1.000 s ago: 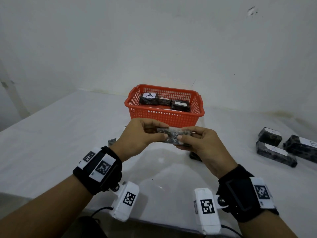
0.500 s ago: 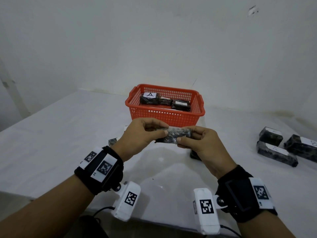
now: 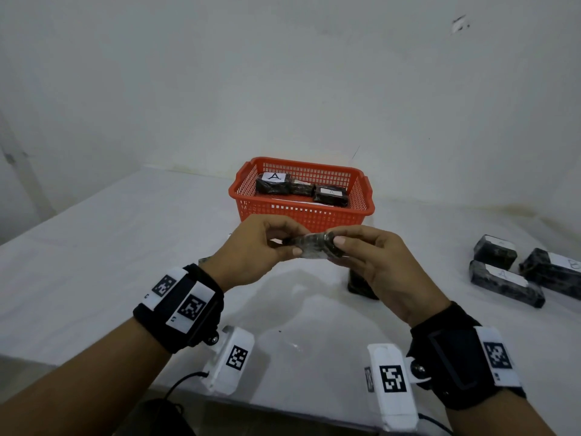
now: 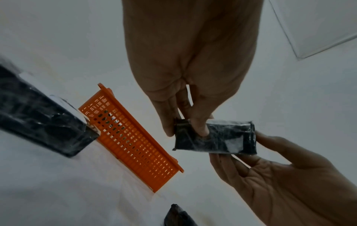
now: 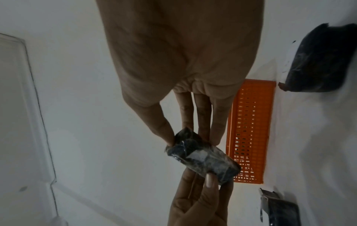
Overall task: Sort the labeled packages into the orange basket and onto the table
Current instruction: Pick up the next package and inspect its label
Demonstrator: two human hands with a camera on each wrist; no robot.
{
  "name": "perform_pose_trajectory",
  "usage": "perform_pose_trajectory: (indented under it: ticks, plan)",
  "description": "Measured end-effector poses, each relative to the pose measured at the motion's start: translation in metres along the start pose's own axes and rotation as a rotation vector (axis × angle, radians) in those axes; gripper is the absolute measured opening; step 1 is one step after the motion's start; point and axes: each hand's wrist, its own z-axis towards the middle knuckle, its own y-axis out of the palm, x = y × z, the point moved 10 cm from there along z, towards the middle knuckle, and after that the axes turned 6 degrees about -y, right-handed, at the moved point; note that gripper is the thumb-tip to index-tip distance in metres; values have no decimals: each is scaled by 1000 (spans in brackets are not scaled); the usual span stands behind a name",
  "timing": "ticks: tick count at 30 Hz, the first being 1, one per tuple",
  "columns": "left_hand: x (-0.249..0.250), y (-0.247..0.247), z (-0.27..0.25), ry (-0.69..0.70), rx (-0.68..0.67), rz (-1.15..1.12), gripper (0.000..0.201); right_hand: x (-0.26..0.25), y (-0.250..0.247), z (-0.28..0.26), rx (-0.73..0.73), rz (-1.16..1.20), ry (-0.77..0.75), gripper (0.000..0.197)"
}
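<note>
Both hands hold one small black wrapped package (image 3: pixel 316 247) in the air, just in front of the orange basket (image 3: pixel 301 212). My left hand (image 3: pixel 264 247) pinches its left end and my right hand (image 3: pixel 364 256) pinches its right end. The left wrist view shows the package (image 4: pixel 216 136) with a pale label patch facing down. In the right wrist view the same package (image 5: pixel 203 157) lies between the two sets of fingers, and the writing on its label cannot be read. The basket holds several black packages, one marked A (image 3: pixel 273 184).
On the white table at the right lie three labeled black packages (image 3: pixel 506 283). Another black package (image 3: pixel 361 286) stands under my right hand, and one more (image 4: pixel 40 122) lies on the table to the basket's left. A white wall rises behind the basket.
The package has been turned between my fingers while both hands stayed in place before the basket. My fingers have shifted their pinch slightly on its ends.
</note>
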Motion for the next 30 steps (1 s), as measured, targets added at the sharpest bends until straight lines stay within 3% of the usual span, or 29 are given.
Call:
perform_pose_trajectory:
  ticks: [3,5,8,12,15,20,23,30]
  plan:
    - [0,4,1,14,0,-79,26,8,6,-1,-48,13,37,45]
    - [1,7,3,32,5,-87,22,14,14,-3,-100,13,84,52]
    - [5,11,4,68,21,-90,19,10,19,-3,-105,-26,58,48]
    - [3,22,1,11,-121,-203,45,-6,9,-4,-47,-124,-65,40]
    - [4,31,-5,-9,-188,-216,49,-10,7,-7,-61,-162,-75,34]
    - [4,28,-6,11,-159,-253,46,-5,15,-14,-178,-170,-17,35]
    - [1,27,-5,-12,-157,-251,45,-3,13,-15,-158,-153,-19,40]
    - [-9,24,0,-84,-132,-236,73,4,5,-8,-142,-93,-40,54]
